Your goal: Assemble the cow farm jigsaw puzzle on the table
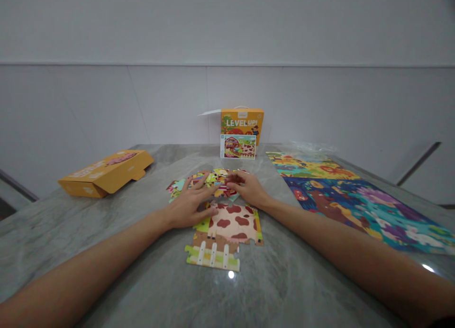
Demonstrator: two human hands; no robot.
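The left hand spreads, fingers apart, over loose jigsaw pieces; the right hand curls there, its grip unclear. Nearer lies the joined cow section on the marbled table; beyond stands a farm picture card.

The place is a plain indoor room, whether home or office unclear: a pale panelled wall rises behind a grey marbled tabletop. Puzzle pieces, bright animal pictures and two orange boxes, the far one lettered "LEVEL UP!", give it a playroom look.
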